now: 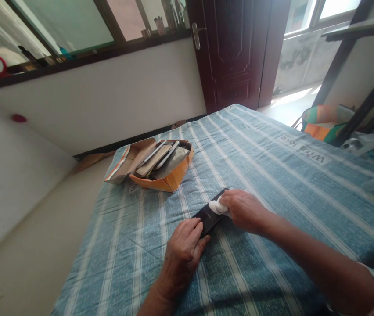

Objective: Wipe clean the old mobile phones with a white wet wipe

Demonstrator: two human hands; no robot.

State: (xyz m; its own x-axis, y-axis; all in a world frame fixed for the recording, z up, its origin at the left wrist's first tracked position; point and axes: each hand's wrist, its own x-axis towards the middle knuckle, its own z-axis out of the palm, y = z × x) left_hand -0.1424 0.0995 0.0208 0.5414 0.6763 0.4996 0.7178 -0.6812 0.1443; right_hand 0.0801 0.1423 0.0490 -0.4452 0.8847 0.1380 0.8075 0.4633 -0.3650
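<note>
A flat black rectangular object, which looks like a phone, lies slantwise on the blue striped cloth. My left hand grips its near end, with the fingers over the top and the thumb along the side. Bunched in my right hand is a white cloth or tissue, pressed onto the far part of the black object. The fingers of my right hand are closed round it and hide part of it.
An open orange box holding several flat devices stands left of the hands. Beyond the covered surface are a dark red door, a window ledge with small items and a colourful bag.
</note>
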